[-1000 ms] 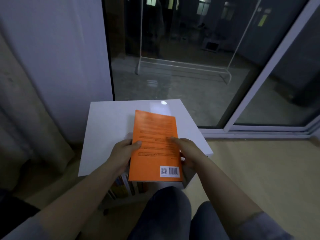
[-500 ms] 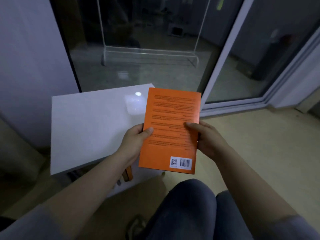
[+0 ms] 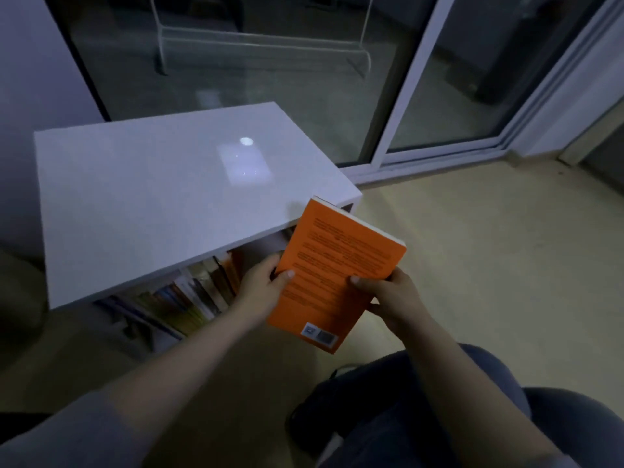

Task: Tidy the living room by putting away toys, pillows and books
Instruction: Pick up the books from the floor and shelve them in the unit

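Gripping the orange paperback book (image 3: 337,275) with left hand (image 3: 261,287) and right hand (image 3: 390,297), we should stand it upright beside the shelved books (image 3: 197,290) under the glossy white surface (image 3: 152,197).

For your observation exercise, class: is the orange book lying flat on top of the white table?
No: the left hand and right hand hold the orange book tilted in front of the white table.

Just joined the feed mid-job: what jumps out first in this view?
The bright orange book, back cover up, is held low centre-right: the left hand grips its left edge, the right hand its right. Behind it stands a white shelf unit before the sliding glass door, a row of books under its top.
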